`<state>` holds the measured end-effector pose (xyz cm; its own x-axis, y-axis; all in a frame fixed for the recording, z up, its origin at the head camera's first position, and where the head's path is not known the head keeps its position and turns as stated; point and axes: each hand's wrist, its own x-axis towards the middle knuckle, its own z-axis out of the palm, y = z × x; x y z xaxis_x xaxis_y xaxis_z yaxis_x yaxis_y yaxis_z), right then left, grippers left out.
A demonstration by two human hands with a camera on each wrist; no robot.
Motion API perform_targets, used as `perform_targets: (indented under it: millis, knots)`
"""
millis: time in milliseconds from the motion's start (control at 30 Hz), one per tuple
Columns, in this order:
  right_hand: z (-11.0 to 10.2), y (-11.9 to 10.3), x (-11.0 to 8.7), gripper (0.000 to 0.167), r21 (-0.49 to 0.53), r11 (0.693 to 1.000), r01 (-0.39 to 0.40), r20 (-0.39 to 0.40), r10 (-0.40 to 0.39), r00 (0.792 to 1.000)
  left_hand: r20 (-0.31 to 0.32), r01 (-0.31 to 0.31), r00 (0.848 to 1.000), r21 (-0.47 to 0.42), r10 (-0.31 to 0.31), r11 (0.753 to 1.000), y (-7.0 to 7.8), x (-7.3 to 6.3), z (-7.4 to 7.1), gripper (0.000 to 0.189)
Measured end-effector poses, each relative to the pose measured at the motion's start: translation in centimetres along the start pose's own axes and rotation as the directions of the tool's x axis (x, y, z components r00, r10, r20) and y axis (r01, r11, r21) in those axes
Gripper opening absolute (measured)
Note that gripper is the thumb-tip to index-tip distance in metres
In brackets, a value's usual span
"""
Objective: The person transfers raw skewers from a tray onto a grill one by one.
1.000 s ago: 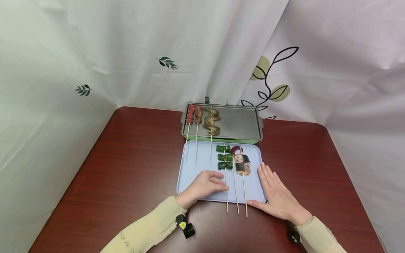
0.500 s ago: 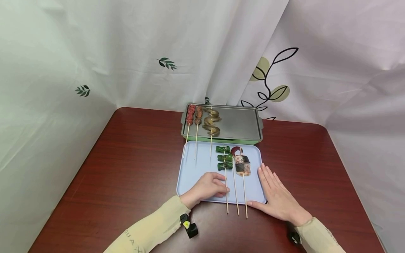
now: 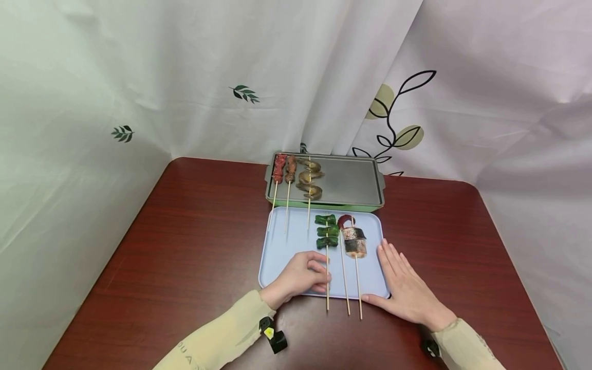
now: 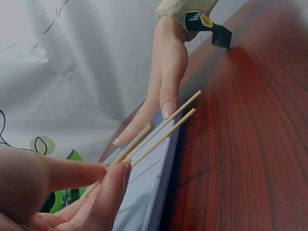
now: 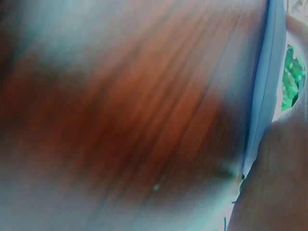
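Note:
My left hand [image 3: 302,272] pinches the stick of a green pepper skewer [image 3: 327,231] between thumb and forefinger; the left wrist view shows this pinch on the wooden stick [image 4: 139,139] closely. The skewer is over the light blue tray [image 3: 282,257]. To its right lie a skewer with a dark red curled piece [image 3: 343,221] and a skewer of fish chunks [image 3: 355,244], their sticks jutting past the tray's front edge. My right hand [image 3: 409,288] lies with straight fingers along the tray's right edge, thumb at the front corner.
Behind the tray stands a grey grill plate [image 3: 351,180] with a green base. On its left side lie a red meat skewer [image 3: 279,168], a brown meat skewer [image 3: 290,168] and a shrimp skewer [image 3: 310,178], sticks overhanging the tray. White curtains [image 3: 208,77] enclose the reddish-brown table [image 3: 194,221].
The pepper skewer has shifted slightly left, away from the other two on the tray, with my left hand closing on its stick. My right hand has stayed in place.

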<state>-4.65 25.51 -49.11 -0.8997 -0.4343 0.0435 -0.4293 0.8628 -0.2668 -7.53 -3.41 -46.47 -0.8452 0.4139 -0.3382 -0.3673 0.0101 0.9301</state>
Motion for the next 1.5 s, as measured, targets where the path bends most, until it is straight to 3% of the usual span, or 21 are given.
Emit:
perform_targets:
  millis: [467, 800, 967, 1233, 1400, 1500]
  knots:
    - [0.0, 0.0, -0.1, 0.117, 0.001, 1.0, 0.005, -0.004, -0.005, 1.0, 0.011, -0.03, 1.0, 0.041, 0.029, 0.999, 0.2, -1.1, -0.2, 0.038]
    - [0.0, 0.0, 0.0, 0.116, 0.001, 1.0, 0.019, -0.018, -0.019, 1.0, 0.043, -0.074, 0.997, 0.082, 0.071, 0.994, 1.0, -1.4, 0.5, 0.034]
    - [0.0, 0.0, 0.0, 0.116, 0.002, 1.0, 0.022, -0.016, -0.022, 1.0, 0.048, -0.122, 0.992, 0.105, 0.117, 0.987, 2.1, -1.3, 1.1, 0.034]
    - [0.1, 0.2, -0.1, 0.115, 0.003, 1.0, 0.024, -0.014, -0.023, 1.0, 0.028, -0.187, 0.982, 0.129, 0.185, 0.974, 5.8, 0.7, 1.6, 0.036]
    - [0.1, 0.3, -0.1, 0.116, 0.002, 1.0, 0.023, -0.013, -0.022, 1.0, -0.03, -0.223, 0.973, 0.144, 0.23, 0.964, 8.7, 3.2, 1.5, 0.038]
    - [0.1, 0.2, 0.0, 0.117, -0.001, 1.0, 0.023, -0.011, -0.023, 1.0, -0.067, -0.214, 0.972, 0.131, 0.224, 0.968, 10.1, 4.9, 1.2, 0.039]
